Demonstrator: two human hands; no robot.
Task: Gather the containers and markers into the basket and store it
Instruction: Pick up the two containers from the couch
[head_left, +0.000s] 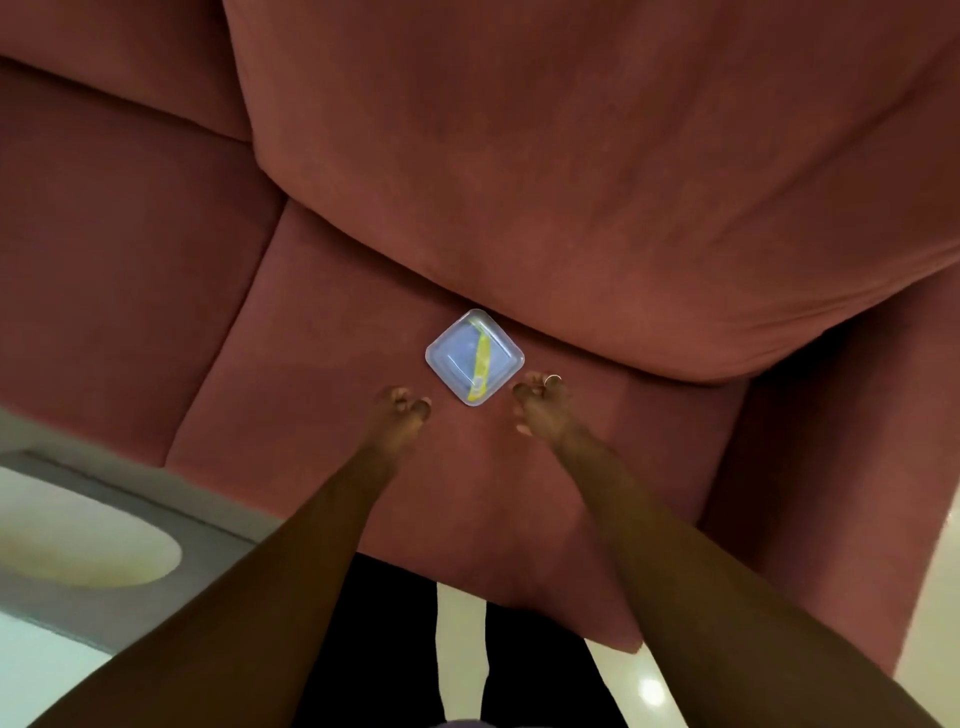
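A dusty-red upholstered sofa (571, 182) carries everything here. One seat cushion (322, 374) fills the middle of the view, a seam dividing it from the next cushion alongside, and a plump back cushion (649, 249) bulges over its rear edge. A clear square container (457, 358) lies flat on that seat, turned cornerwise, its far corner at the foot of the back cushion; a yellow strip (480, 364) shows through it

Container (474, 357) on sofa (311, 415), between hands (402, 415) (540, 405)
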